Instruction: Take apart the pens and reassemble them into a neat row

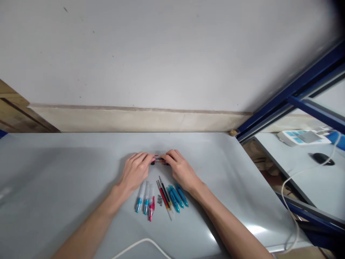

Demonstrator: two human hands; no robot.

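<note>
item: rods [161,160], a small group, count unclear. place: on or just above the table [67,187], between the left hand [136,169] and the right hand [182,171]. long axis: crosswise, running from one hand to the other, one end toward each; which end is the tip cannot be told. look: slim, dark and metallic, with black and red touches; outer parts covered by the fingers.

left hand: narrow, fingers and thumb drawn together on the left ends of the rods.

right hand: narrow likewise, fingertips gathered on the right ends.

item: clear tubes [146,201], three, side by side, on the near side of the left hand. long axis near to far; coloured ends toward the person, transparent ends toward the hand. two ends blue, one pinkish red.

item: refills [163,196], red and black, nearer than both hands and between the forearms. silver tips point away from the person, leaning left; pale clear tails point back, rightward. a yellowish band shows before the tail.

item: grey bits [160,200], a small cluster, left of the refills.

item: blue tubes [176,196], several, glossy, translucent, just below the right hand; far ends lean left, near ends right.
</note>
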